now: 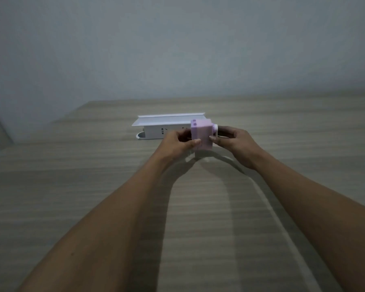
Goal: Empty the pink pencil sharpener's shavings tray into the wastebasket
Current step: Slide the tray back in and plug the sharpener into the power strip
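Note:
A pink box-shaped pencil sharpener (201,132) with a white crank on its right side is held just above the wooden table (72,197), a little right of centre. My left hand (178,142) grips its left face, thumb on the front lower corner. My right hand (234,142) holds its right side near the crank. The shavings tray cannot be told apart from the body. No wastebasket is in view.
A long white box (156,128) with an open lid lies on the table right behind the sharpener, close to the back wall (177,49). The table's left edge runs diagonally at the far left.

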### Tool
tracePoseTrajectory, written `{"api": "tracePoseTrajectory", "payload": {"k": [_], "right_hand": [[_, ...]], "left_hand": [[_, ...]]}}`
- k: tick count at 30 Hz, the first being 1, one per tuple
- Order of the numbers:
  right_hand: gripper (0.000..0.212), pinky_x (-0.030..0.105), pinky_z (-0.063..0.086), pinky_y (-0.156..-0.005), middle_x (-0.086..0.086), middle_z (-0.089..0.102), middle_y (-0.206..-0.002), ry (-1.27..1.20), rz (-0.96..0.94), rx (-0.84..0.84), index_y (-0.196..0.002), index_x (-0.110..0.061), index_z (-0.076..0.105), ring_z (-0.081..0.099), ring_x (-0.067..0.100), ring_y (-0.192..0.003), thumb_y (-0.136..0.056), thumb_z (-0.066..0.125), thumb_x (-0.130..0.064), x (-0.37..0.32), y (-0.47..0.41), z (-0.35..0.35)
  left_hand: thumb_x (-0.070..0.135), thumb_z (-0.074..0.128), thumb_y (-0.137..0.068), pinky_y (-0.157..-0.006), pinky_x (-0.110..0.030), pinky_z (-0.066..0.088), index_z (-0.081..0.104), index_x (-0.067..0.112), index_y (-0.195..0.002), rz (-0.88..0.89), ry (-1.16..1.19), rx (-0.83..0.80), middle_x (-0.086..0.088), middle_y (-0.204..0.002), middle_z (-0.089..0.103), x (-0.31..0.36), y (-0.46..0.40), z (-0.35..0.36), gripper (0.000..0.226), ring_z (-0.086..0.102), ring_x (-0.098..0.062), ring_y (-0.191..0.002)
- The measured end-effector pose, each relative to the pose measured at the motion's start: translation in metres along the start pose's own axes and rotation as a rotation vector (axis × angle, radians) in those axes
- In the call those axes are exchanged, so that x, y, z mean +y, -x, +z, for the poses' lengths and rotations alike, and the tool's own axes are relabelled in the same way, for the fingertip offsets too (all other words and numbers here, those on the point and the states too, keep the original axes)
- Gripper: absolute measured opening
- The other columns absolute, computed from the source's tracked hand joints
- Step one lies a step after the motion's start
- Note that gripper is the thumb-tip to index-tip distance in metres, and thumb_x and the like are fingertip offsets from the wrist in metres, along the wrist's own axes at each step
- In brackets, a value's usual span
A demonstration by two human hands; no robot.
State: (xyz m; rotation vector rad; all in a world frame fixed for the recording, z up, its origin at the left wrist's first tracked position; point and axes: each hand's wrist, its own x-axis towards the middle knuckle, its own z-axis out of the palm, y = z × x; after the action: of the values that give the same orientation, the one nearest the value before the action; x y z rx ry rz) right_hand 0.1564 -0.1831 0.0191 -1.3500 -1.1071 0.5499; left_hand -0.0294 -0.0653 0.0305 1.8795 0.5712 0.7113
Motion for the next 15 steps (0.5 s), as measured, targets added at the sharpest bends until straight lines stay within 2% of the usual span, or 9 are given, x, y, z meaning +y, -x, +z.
{"api": "tracePoseTrajectory", "payload": {"k": [3, 7, 9, 11, 13, 15], "right_hand": [[0.046, 0.023, 0.056, -0.091, 0.008, 0.076, -0.119, -0.005, 0.019, 0.001, -0.131, -0.002, 0.068, 0.074, 0.012, -0.103, -0.087, 0.078, -0.008, 0.009, -0.019, 0.001], [0.043, 0.021, 0.058, -0.083, 0.009, 0.076, -0.115, -0.06, 0.064, 0.021, -0.131, -0.001, 0.067, 0.075, 0.009, -0.095, -0.089, 0.074, -0.003, 0.026, -0.034, 0.005], [0.044, 0.025, 0.058, -0.085, 0.014, 0.075, -0.117, -0.073, 0.072, 0.033, -0.132, 0.002, 0.066, 0.074, 0.012, -0.095, -0.089, 0.073, 0.0, 0.032, -0.04, 0.007], [0.044, 0.027, 0.061, -0.086, 0.016, 0.074, -0.116, -0.099, 0.087, 0.043, -0.133, 0.004, 0.065, 0.073, 0.015, -0.092, -0.09, 0.072, 0.002, 0.034, -0.046, 0.007], [0.045, 0.024, 0.062, -0.082, 0.018, 0.073, -0.116, -0.088, 0.095, 0.05, -0.134, 0.005, 0.063, 0.073, 0.014, -0.087, -0.09, 0.071, 0.002, 0.035, -0.051, 0.007], [0.044, 0.021, 0.061, -0.076, 0.02, 0.072, -0.114, -0.064, 0.093, 0.044, -0.134, 0.007, 0.062, 0.072, 0.01, -0.08, -0.091, 0.07, 0.003, 0.035, -0.054, 0.008]], "left_hand": [[0.013, 0.073, -0.091, -0.089, -0.031, 0.057, 0.065, 0.008, -0.134, -0.026, 0.011, 0.001, -0.007, -0.12, 0.074, -0.009, -0.022, -0.001, 0.044, 0.071, -0.022, -0.108], [0.011, 0.073, -0.091, -0.078, -0.017, 0.056, 0.064, 0.004, -0.133, -0.042, -0.017, 0.004, -0.008, -0.12, 0.074, -0.025, -0.045, -0.001, 0.044, 0.07, -0.016, -0.1], [0.007, 0.073, -0.09, -0.088, -0.019, 0.057, 0.065, 0.001, -0.132, -0.053, -0.019, 0.014, -0.009, -0.122, 0.073, -0.032, -0.053, 0.0, 0.043, 0.07, -0.013, -0.098], [0.009, 0.074, -0.089, -0.101, -0.03, 0.053, 0.065, 0.0, -0.132, -0.064, -0.005, 0.014, -0.01, -0.124, 0.072, -0.037, -0.059, 0.001, 0.045, 0.069, -0.016, -0.106], [0.011, 0.074, -0.09, -0.102, -0.032, 0.052, 0.064, 0.0, -0.133, -0.064, -0.007, 0.022, -0.009, -0.125, 0.071, -0.038, -0.063, 0.001, 0.046, 0.068, -0.017, -0.109], [0.012, 0.073, -0.09, -0.096, -0.026, 0.054, 0.063, 0.001, -0.133, -0.051, -0.024, 0.021, -0.009, -0.125, 0.071, -0.039, -0.067, 0.002, 0.045, 0.068, -0.016, -0.107]]}}
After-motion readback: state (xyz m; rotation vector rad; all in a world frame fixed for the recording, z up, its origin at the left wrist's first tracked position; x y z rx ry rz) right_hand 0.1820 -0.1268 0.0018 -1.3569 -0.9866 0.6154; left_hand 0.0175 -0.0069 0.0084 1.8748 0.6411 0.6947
